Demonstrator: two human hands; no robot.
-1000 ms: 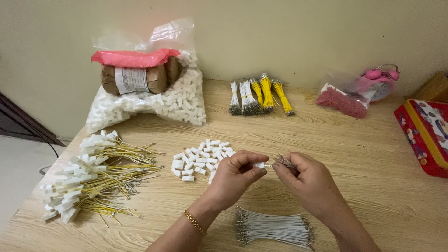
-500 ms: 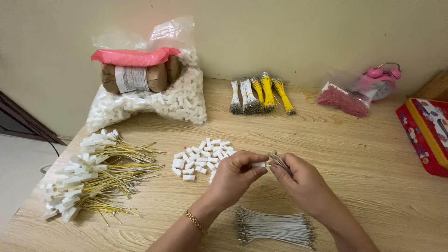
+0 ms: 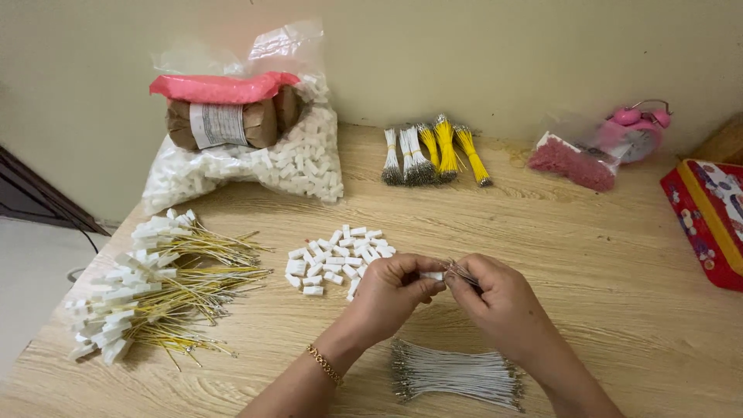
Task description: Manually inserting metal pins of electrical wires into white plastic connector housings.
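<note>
I see the tabletop [image 3: 588,232] evenly lit, soft and fairly bright, with nothing blown out. Shadows are faint: a pale one lies under the bag [image 3: 248,166] along its near edge, and a small one under my hands, so the light seems to come from above and somewhat behind the bag. The bag's clear plastic top catches a mild sheen. Focus holds sharp across the wood grain. The fine wire tips at my fingers [image 3: 433,285] are too small to resolve. Left of the bag the wall darkens; the straight edges bow slightly there.
</note>
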